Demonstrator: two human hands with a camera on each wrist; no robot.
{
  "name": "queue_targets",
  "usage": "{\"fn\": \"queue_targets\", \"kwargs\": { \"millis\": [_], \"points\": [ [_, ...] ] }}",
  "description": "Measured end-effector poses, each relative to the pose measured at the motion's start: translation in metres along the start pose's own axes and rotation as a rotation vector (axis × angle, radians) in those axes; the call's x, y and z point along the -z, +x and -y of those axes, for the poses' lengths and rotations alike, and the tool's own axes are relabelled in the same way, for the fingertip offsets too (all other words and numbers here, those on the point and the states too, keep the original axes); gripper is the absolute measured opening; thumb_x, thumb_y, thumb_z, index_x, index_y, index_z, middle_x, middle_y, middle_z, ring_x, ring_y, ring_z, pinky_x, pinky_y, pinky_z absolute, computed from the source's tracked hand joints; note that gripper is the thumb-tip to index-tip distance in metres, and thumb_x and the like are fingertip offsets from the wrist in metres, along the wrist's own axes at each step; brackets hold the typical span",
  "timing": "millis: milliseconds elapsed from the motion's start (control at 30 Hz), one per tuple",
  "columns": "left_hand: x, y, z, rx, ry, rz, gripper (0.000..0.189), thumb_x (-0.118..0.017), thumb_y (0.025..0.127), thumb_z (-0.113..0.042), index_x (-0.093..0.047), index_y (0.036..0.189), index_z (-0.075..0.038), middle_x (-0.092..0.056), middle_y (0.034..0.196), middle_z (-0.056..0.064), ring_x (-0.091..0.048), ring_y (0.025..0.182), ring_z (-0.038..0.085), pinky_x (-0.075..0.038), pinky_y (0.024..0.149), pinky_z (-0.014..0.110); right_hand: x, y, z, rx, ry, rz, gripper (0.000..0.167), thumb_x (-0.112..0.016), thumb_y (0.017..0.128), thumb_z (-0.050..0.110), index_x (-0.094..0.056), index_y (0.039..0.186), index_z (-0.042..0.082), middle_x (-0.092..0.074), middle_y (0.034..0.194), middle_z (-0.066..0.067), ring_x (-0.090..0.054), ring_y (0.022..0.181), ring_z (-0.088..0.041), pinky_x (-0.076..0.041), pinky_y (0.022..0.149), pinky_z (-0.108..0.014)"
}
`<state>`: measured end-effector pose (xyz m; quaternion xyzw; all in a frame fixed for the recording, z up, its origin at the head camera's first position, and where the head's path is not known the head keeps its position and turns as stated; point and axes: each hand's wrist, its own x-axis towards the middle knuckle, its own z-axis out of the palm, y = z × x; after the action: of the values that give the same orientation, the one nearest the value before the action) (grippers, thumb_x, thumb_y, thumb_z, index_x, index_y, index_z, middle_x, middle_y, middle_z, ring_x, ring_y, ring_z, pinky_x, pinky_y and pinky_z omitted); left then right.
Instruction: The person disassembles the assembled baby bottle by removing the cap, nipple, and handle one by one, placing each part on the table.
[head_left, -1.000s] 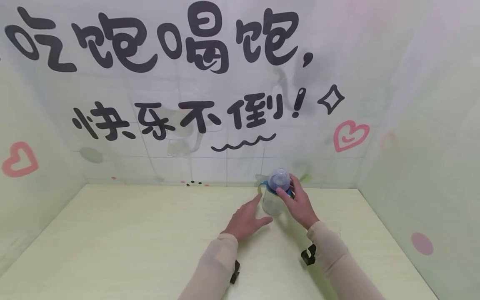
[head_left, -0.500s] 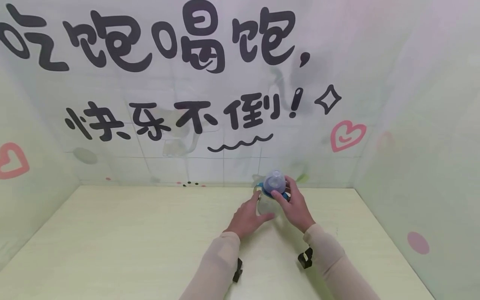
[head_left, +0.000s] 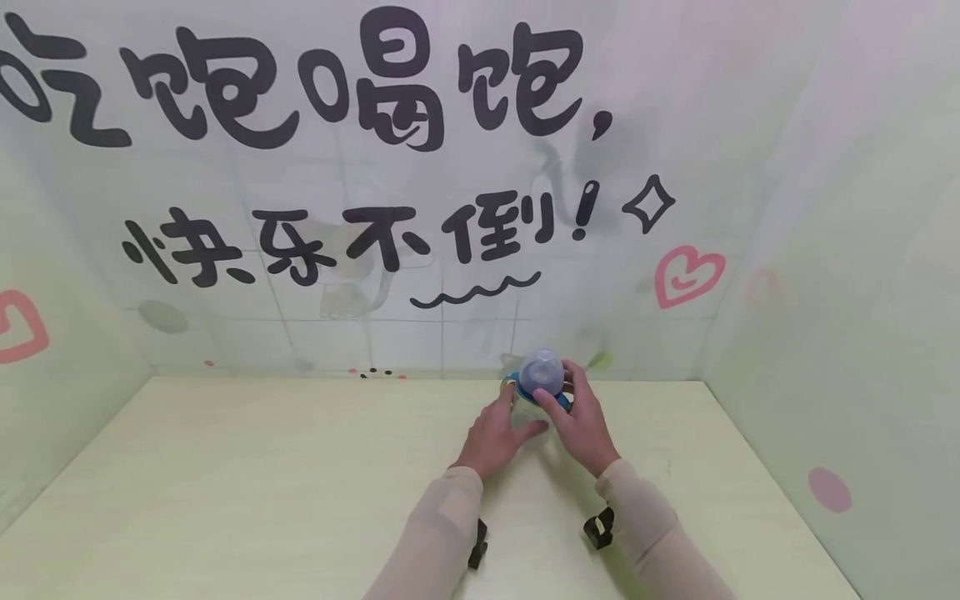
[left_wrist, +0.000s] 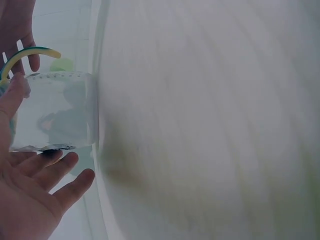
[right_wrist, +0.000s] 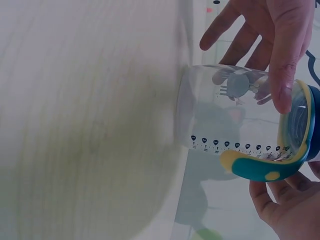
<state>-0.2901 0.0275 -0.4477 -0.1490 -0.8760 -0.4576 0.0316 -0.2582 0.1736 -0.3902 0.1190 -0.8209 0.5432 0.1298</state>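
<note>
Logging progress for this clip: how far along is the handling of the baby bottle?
Done: the clear plastic baby bottle with a blue collar stands upright on the pale wooden table, its domed cap in place. In hand: the right hand grips the collar, while the left hand rests flat-fingered against the bottle's body. Left: the cap is not yet off and the bottle is empty.

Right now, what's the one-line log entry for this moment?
left hand: open, touching bottle body | right hand: grips blue collar | baby bottle: upright on table, clear cap on
</note>
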Motion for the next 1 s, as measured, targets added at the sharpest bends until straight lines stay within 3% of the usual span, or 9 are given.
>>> {"fn": "queue_targets", "kwargs": {
  "millis": [200, 467, 800, 1000],
  "points": [
    [0.001, 0.001, 0.000, -0.016, -0.011, -0.006, 0.076, -0.070, 0.090, -0.048, -0.040, 0.148, -0.007, -0.055, 0.140, 0.020, -0.054, 0.126, 0.041, -0.047, 0.100, 0.057, -0.001, -0.001, 0.003, 0.002, -0.006, -0.012, 0.053, -0.062, 0.099, 0.010, -0.037, 0.143, -0.005, -0.051, 0.134, -0.028, -0.052, 0.122, -0.042, -0.047, 0.101, -0.056],
    [0.006, -0.001, -0.003, -0.051, 0.007, -0.012, 0.058, -0.071, 0.092, -0.042, -0.046, 0.136, -0.013, -0.060, 0.134, 0.017, -0.058, 0.120, 0.041, -0.049, 0.095, 0.059, -0.005, 0.008, -0.033, 0.013, -0.010, -0.029, 0.056, -0.064, 0.099, 0.023, -0.038, 0.144, 0.004, -0.053, 0.135, -0.022, -0.055, 0.121, -0.035, -0.049, 0.098, -0.053],
    [0.015, -0.004, -0.008, -0.065, 0.036, -0.036, 0.072, -0.070, 0.092, -0.042, -0.041, 0.148, -0.010, -0.052, 0.145, 0.014, -0.051, 0.130, 0.039, -0.044, 0.103, 0.059, -0.005, 0.007, -0.028, 0.024, 0.019, -0.051, 0.054, -0.061, 0.101, 0.026, -0.037, 0.144, 0.005, -0.055, 0.132, -0.022, -0.056, 0.120, -0.035, -0.050, 0.087, -0.038],
    [0.026, -0.011, -0.014, -0.116, 0.040, -0.052, 0.069, -0.072, 0.092, -0.037, -0.042, 0.148, -0.010, -0.052, 0.146, 0.012, -0.052, 0.129, 0.038, -0.044, 0.103, 0.058, -0.006, 0.004, -0.023, -0.008, 0.085, -0.047, 0.053, -0.060, 0.101, 0.027, -0.036, 0.145, 0.008, -0.053, 0.135, -0.020, -0.056, 0.121, -0.032, -0.049, 0.089, -0.036]
  ]
}}
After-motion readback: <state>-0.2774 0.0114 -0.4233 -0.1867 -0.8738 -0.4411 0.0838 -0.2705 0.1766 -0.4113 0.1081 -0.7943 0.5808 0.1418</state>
